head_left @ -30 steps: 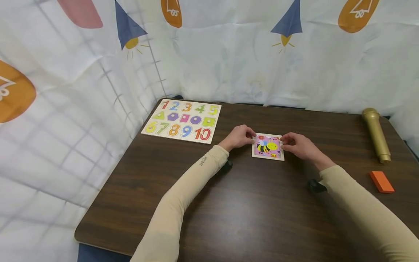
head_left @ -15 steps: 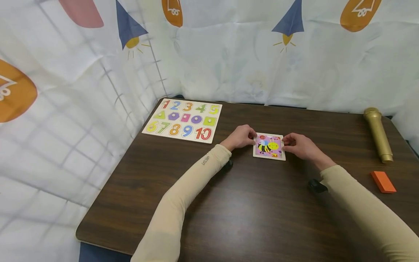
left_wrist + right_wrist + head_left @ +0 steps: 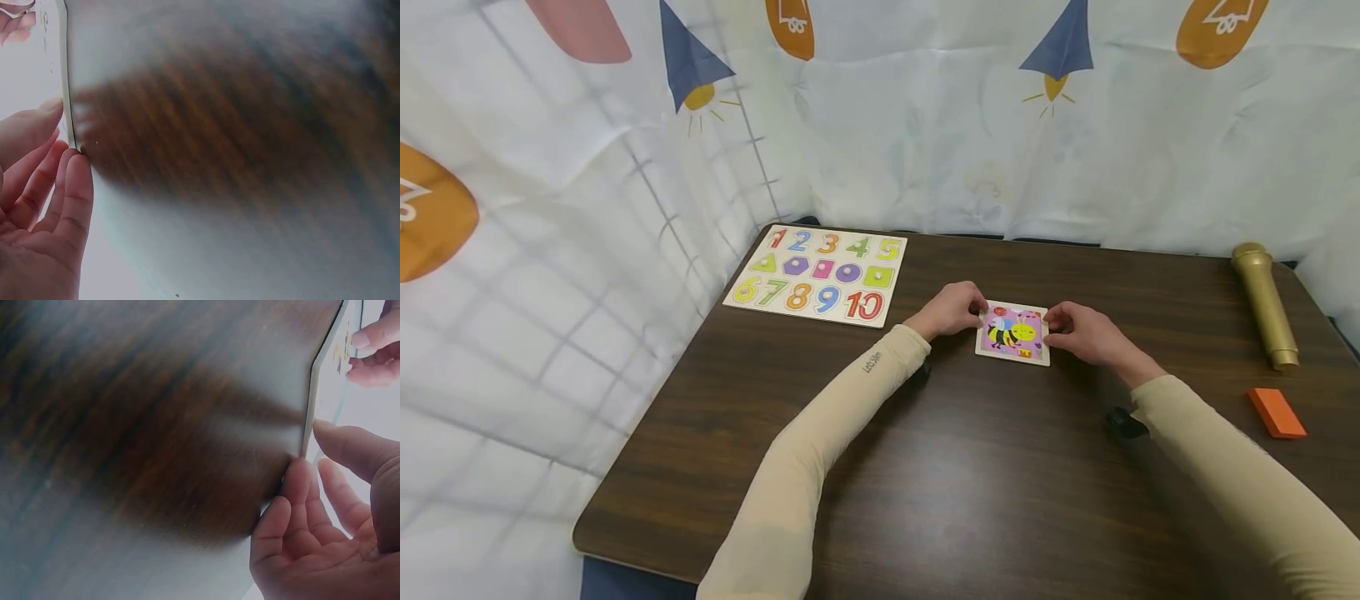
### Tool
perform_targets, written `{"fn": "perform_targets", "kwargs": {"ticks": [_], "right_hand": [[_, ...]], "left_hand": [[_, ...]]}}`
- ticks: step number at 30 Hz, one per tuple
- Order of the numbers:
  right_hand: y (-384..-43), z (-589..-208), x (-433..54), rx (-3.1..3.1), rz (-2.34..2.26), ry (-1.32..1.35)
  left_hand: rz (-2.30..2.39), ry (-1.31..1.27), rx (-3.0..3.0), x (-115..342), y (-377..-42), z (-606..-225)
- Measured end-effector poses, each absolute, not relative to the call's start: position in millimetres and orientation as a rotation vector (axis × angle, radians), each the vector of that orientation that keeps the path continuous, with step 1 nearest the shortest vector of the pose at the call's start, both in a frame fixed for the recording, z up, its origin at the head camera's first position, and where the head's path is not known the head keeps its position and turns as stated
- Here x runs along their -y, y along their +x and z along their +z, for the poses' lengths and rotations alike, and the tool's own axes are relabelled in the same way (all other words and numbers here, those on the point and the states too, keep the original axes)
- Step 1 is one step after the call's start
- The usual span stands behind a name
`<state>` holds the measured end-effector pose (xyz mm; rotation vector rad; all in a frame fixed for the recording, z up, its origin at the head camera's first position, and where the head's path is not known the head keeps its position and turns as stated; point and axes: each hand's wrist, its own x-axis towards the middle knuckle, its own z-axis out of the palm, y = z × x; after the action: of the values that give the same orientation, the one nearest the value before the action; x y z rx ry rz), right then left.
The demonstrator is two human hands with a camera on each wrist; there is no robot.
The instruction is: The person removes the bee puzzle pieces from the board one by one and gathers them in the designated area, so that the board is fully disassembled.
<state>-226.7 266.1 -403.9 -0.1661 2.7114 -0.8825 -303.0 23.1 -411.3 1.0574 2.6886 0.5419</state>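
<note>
A small square wooden bee puzzle (image 3: 1013, 333), pink with a pale frame, lies on the dark table between both hands. My left hand (image 3: 950, 310) pinches its left edge near the far corner, with thumb and fingertips at the rim. On the opposite side, my right hand (image 3: 1086, 333) holds the right edge the same way. The left wrist view shows the puzzle's pale rim (image 3: 64, 69) by the left thumb (image 3: 37, 128). In the right wrist view, the right thumb (image 3: 350, 447) rests at the rim and the other fingers curl beside it; the puzzle's face is overexposed there.
A number and shape peg board (image 3: 812, 275) lies at the table's back left. To the right are a gold cylinder (image 3: 1266, 308) with a wider end and an orange block (image 3: 1277, 413). A white patterned curtain (image 3: 910, 150) hangs behind the wooden table (image 3: 940, 483).
</note>
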Motion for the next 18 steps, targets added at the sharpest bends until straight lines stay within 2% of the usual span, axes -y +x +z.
{"fn": "perform_targets", "kwargs": {"ticks": [18], "right_hand": [[-235.3, -398.3, -248.4, -2.779, -0.916, -0.166]], "left_hand": [[0.511, 1.058, -2.719, -22.6, -296.8, -410.2]]}}
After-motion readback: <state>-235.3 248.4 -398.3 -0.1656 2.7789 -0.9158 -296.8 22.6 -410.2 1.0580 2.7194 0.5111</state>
